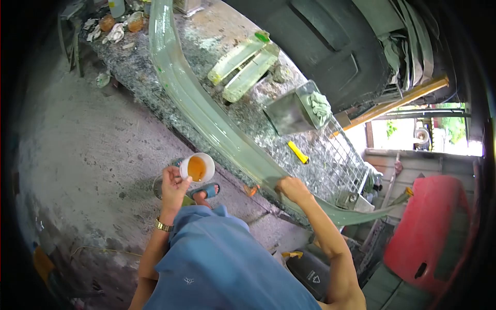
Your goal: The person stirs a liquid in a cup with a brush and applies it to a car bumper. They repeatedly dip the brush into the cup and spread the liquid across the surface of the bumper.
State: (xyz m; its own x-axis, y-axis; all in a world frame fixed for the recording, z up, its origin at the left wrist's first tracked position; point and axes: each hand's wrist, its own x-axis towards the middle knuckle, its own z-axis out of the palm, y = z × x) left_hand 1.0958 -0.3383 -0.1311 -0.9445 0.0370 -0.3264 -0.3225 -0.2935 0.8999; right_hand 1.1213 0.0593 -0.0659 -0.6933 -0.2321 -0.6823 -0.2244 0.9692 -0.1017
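A white cup (197,167) with amber liquid in it is held in the left hand (172,185), the fingers closed around its side, out over the concrete floor (77,155) just off the near edge of the bench (268,116). A gold watch (164,225) is worn on that wrist. Below the cup a blue sandal (205,191) is seen on the floor.

The right hand (293,188) is laid palm down on a long, pale green curved panel (206,111), the fingers spread flat on its surface and clamped on nothing. The panel is stretched along the near edge of the bench, from the far left corner to past the right hand, where it is tapered to a point.

The bench top is speckled grey and littered. Behind the panel, towards the middle of the bench, two pale green moulded pieces (245,64) are laid side by side. Further right a metal tin (294,109) is stood, with a crumpled rag (320,106) at its edge. A yellow tool (298,152) is laid near the right end, beside a wire grid (336,155). At the far left corner small jars (121,21) are gathered.

Off the right end of the bench a red panel (429,232) is leaned. A blue shirt (222,263) is worn by the person.
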